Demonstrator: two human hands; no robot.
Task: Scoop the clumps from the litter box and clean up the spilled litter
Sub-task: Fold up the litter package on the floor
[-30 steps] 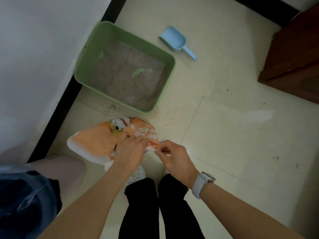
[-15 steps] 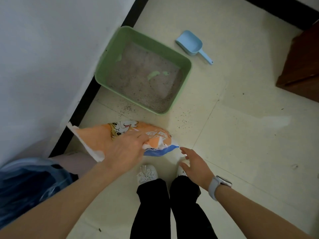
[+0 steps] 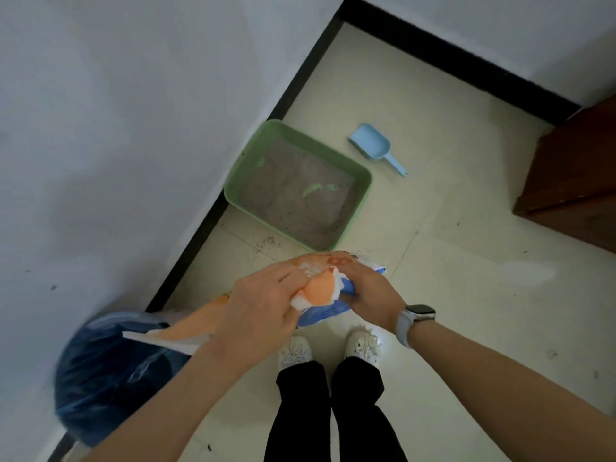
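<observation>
Since the earlier frame, right hand (image 3: 363, 288) rejoined left hand (image 3: 263, 305) gripping the litter bag (image 3: 320, 288) near the litter box (image 3: 233, 191). Both hands' fingers curl round it. A loosened grip risks spilling more litter.

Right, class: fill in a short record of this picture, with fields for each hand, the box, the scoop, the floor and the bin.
left hand: grips the orange litter bag
right hand: grips the same bag at its blue end
litter box: green, on the floor by the wall, grey litter inside
scoop: blue, lying on the floor beyond the box, untouched
spilled litter: dark specks on the tiles near the box
bin: blue liner, at the person's left
</observation>
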